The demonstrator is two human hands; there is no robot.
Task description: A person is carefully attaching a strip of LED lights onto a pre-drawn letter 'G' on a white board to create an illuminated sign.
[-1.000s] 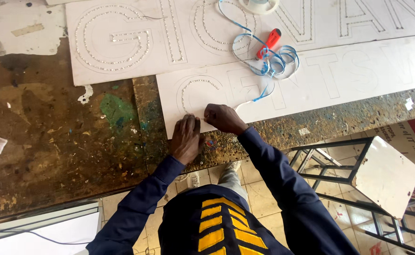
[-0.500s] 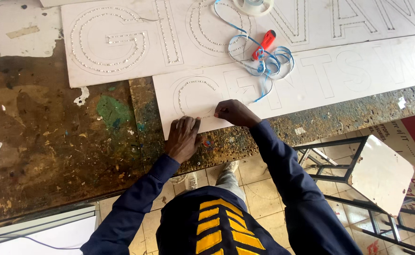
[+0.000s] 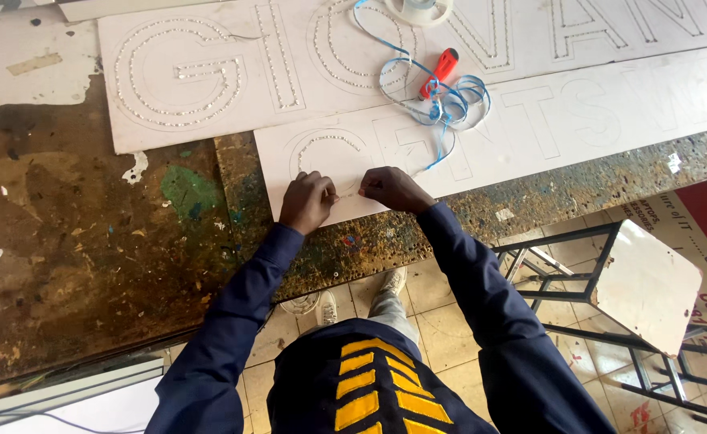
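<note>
While both hands pinch near the front edge of a thin white rectangular sign board (image 3: 530,137) on the paint-stained wooden counter (image 3: 88,233), the left hand (image 3: 307,201) and right hand (image 3: 393,189) are curled shut on something too small to see. That board looks light, stiff, easily creased; best gripped by its edges.

Both hands, left hand (image 3: 307,201) and right hand (image 3: 393,189), sit at the near edge of the lower board (image 3: 530,133). Rightward along that board the surface lies open. Farther back, a blue cord (image 3: 438,100) tangled round a red tool (image 3: 438,71) blocks the way. Left of the boards, bare bench (image 3: 72,233) offers room.
</note>
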